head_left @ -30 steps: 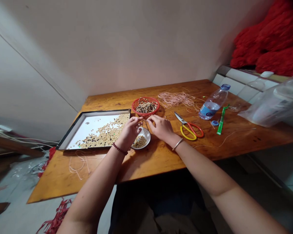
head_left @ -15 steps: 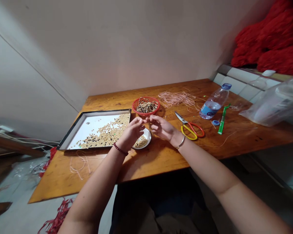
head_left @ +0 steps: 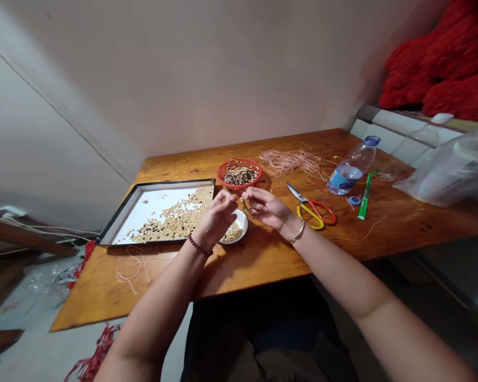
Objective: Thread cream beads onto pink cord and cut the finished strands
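Observation:
My left hand [head_left: 220, 213] is pinched closed above a small white bowl [head_left: 244, 233] that holds beads. Facing it, my right hand [head_left: 266, 207] is also pinched, with a narrow gap between the two sets of fingertips. A few tiny beads [head_left: 242, 203] seem to hang by the right fingertips; any thread there is too fine to make out. Left of the hands lies a shallow black-rimmed tray [head_left: 121, 216] with many tan and dark beads [head_left: 175, 217] spread over its white bottom. Behind the hands stands a red basket [head_left: 239, 187] full of strung beads [head_left: 240, 174].
To the right lie scissors [head_left: 311, 209] with red and yellow handles, a green packet [head_left: 365, 199], a blue cap [head_left: 354, 200] and a water bottle [head_left: 348, 170]. Pink cord [head_left: 289, 161] is heaped at the back. A plastic bag [head_left: 442, 180] sits at the right edge.
My fingertips, close together or touching before, are now slightly apart. The view has shifted a little; the things on the table stay where they were.

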The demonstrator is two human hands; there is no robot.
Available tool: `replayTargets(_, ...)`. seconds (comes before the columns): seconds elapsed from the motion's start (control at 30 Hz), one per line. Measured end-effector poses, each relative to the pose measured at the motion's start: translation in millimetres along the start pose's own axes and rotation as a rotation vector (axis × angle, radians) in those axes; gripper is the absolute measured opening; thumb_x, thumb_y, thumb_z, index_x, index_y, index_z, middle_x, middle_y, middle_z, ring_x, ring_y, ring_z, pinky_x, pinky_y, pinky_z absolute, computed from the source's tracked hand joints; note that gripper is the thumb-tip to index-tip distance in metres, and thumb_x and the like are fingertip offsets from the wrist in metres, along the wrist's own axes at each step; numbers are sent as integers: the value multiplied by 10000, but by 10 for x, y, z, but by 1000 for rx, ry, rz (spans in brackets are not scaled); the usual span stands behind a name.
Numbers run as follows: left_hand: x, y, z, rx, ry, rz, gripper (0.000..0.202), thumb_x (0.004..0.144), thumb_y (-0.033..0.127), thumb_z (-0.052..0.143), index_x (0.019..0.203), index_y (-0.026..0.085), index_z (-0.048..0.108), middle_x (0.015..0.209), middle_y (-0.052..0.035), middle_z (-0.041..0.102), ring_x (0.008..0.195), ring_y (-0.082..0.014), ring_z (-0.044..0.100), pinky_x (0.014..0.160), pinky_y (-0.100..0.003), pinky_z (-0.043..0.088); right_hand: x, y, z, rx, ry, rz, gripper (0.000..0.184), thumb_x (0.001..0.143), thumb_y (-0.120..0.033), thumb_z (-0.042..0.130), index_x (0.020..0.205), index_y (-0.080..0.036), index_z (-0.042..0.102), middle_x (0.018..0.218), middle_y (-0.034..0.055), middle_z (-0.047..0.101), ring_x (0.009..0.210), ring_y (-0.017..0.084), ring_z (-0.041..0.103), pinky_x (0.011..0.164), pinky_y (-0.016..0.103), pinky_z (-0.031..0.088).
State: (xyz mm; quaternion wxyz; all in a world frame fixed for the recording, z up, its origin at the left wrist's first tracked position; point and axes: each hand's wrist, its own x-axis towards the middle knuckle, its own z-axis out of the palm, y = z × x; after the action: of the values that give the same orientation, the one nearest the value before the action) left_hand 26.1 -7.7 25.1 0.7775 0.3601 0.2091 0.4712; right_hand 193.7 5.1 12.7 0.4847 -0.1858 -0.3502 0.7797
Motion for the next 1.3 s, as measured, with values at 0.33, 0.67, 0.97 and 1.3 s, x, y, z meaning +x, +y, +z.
replayTargets(0.33, 9, 17, -5, 86, 57, -51, 172, 773, 188, 679, 761, 185, 507, 901, 18, 606, 677, -67, 519, 493, -147, 357, 34, 22, -35, 66, 50, 94, 153, 870, -264, 538, 751, -180, 586, 757, -47, 624, 406, 32, 200, 401, 161, 270)
replayTargets(0.67, 18, -18, -46, -25, 40, -30, 150, 797, 211, 652, 762, 183, 509, 761, 27, 528, 614, -53, 481, 488, -135, 366, 8, 43, -7, -30, -30, 30, 140, 836, -237, 595, 718, -162, 582, 719, -44, 545, 442, 33, 214, 415, 148, 270)
replayTargets(0.97, -8, 46, -29, 158, 91, -15, 175, 736, 163, 685, 761, 173, 512, 754, 30, 516, 518, -33, 373, 429, -131, 267, 30, 60, -101, -83, 9, -13, 138, 767, -246, 677, 728, -158, 579, 750, -44, 579, 447, 19, 278, 409, 151, 263)
replayTargets(1.3, 43, 5, -61, 152, 88, 28, 193, 752, 238, 700, 782, 191, 516, 931, 10, 614, 661, -61, 526, 493, -140, 370, 72, 26, -93, 21, -37, 63, 142, 774, -290, 679, 806, -158, 637, 806, -32, 634, 434, 13, 281, 401, 144, 282)
